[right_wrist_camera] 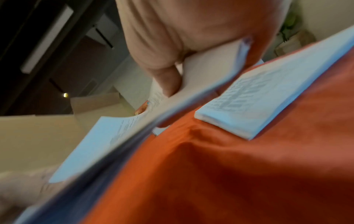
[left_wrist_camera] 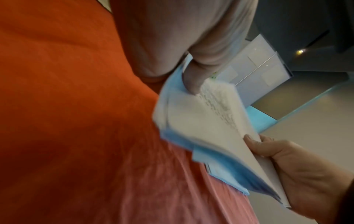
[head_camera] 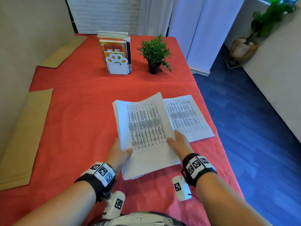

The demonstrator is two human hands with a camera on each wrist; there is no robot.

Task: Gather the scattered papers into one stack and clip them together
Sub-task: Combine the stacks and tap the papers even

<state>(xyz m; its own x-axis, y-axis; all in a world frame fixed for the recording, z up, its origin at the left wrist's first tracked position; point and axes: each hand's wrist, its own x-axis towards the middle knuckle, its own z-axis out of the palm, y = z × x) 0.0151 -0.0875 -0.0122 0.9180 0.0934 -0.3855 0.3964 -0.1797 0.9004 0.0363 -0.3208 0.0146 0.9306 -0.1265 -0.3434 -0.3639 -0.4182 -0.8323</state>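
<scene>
Head view shows my left hand (head_camera: 119, 151) and right hand (head_camera: 178, 141) each pinching the thick white printed paper stack (head_camera: 143, 132), lifted off the red-clothed table (head_camera: 78, 111); loose sheets could slide out before reaching the remaining flat white printed pile (head_camera: 187, 118).

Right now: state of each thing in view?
held stack: lifted off the cloth, gripped at both sides
second pile: flat on red cloth, untouched
left hand: grips held stack
right hand: grips held stack
books: upright in holder
potted plant: upright
</scene>
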